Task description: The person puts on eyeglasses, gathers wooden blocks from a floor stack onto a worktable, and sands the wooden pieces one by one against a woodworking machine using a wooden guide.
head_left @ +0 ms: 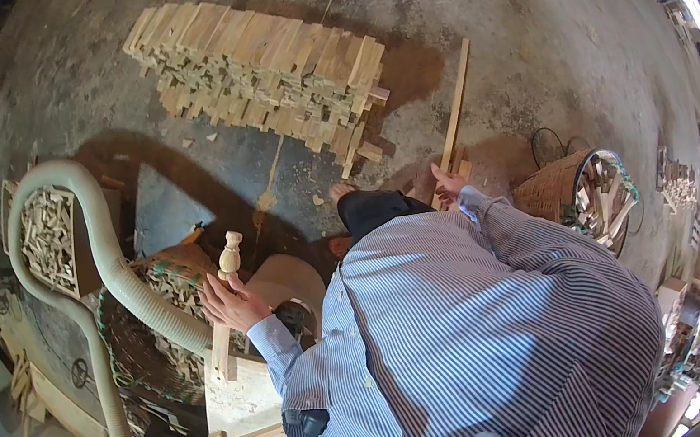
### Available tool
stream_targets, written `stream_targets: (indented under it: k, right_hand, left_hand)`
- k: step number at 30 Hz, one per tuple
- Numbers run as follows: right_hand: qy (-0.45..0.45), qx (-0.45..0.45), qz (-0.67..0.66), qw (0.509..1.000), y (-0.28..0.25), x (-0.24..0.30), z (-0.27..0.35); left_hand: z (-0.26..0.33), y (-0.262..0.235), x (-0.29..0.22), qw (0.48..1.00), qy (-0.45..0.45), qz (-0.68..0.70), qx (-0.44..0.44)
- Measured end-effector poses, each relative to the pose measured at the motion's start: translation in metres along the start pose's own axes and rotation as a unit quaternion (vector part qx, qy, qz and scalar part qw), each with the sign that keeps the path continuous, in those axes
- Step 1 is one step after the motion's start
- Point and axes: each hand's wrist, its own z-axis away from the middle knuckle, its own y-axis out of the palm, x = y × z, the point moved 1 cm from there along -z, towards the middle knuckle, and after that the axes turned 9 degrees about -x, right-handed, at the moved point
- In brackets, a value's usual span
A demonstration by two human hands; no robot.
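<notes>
The turned wooden spindle (229,265) stands almost upright in the left hand (231,303), its carved knob end above the fingers and its plain square shank running down past the palm toward the pale wooden bench top (237,401) just below; the fingers are wrapped closed around its middle. Its long axis runs top to bottom, leaning slightly. The right hand (447,182) is well apart, stretched out to the far side of the body past the striped shirt sleeve (508,230), fingers loosely spread and holding nothing that I can make out; it is just beside the lower end of a long thin wooden slat (454,110) lying on the concrete floor (518,9). So the left hand has the spindle, the right is nearer the slat. Just beyond the right hand sits a woven basket (560,185) full of wood offcuts. Ahead of both hands lies a big stack of pale wooden blanks (263,72). A ribbed grey dust hose (104,257) curves round just outside the left hand. No labels or signs are readable from here.
</notes>
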Motion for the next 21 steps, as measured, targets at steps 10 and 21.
stream_targets:
  k: [10,21]
  right_hand:
    - [-0.001,0.070,-0.208,0.976,0.001,0.095,-0.071]
    - [0.062,0.075,-0.334,0.938,0.068,0.225,-0.238]
  left_hand:
    - [-0.017,-0.012,-0.008,0.995,-0.067,0.017,0.074]
    - [-0.063,0.086,-0.287,0.949,0.128,0.226,0.178]
